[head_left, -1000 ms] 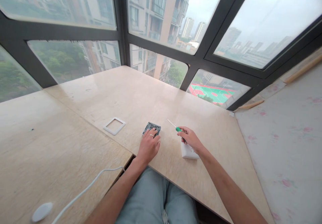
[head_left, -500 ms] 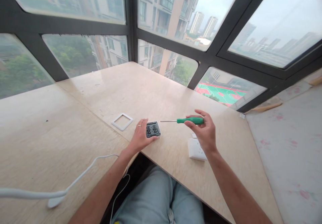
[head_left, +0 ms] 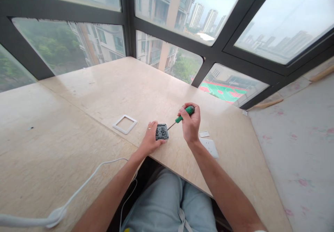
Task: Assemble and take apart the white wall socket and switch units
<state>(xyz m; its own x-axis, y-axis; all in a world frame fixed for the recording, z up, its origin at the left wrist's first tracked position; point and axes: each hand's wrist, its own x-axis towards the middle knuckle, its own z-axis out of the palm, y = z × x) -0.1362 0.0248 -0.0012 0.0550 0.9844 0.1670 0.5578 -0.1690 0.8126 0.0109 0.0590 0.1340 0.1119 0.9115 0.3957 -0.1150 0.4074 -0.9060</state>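
My left hand [head_left: 152,138] grips a square wall switch module [head_left: 162,132] by its left side, thumb at the near edge and fingers at the far edge. Its dark inner face, with two switch mechanisms, is turned up. In my right hand [head_left: 190,122] is a screwdriver [head_left: 180,118] with a green handle, the fist wrapped round it. The shaft slants down to the left, and its tip meets the right part of the module, near a small screw spot. Left of my left hand lies a white square frame [head_left: 125,124], flat on the table.
A white socket plate [head_left: 209,148] lies beyond my right forearm, with a small white rectangular piece [head_left: 204,134] behind it. A white cable [head_left: 90,176] runs over the left of the table [head_left: 86,120]. Windows border the far side; a papered wall [head_left: 292,162] stands at right.
My right hand has moved left and turned the screwdriver from level to slanting down, bringing its tip onto the module. My left hand keeps its hold; the view has shifted a little.
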